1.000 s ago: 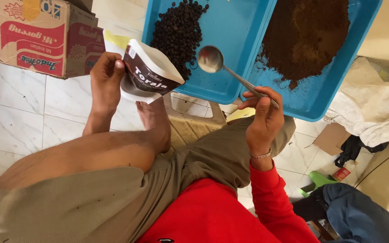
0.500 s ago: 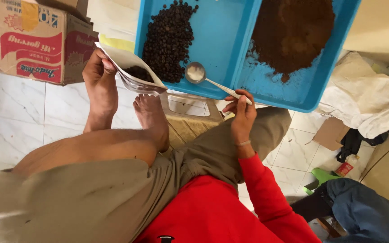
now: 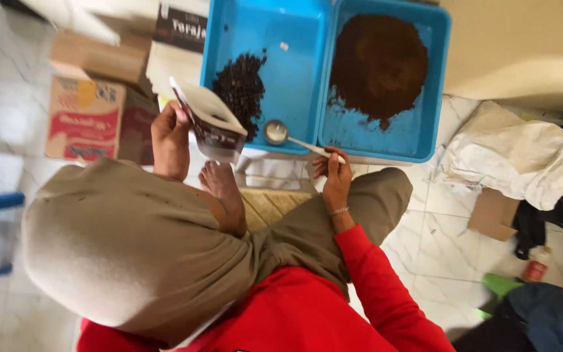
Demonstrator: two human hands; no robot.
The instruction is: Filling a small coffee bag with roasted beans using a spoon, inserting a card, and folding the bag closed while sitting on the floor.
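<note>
Left hand (image 3: 169,133) tilts pouch (image 3: 211,124); right hand (image 3: 335,175) holds spoon (image 3: 281,135) level

Soft, even light fills the scene, bright enough for strong colour, with no hard shadows anywhere. The white floor tiles (image 3: 8,78) far to the left of the fingers wash out into pale glare, and the cardboard box (image 3: 89,120) there is smeared by motion blur. The bent knee (image 3: 131,254) below the fingers looks soft and swollen, perhaps from wide-lens distortion. The dark heaps in the blue tray (image 3: 294,58) above the fingers lose most detail.
</note>
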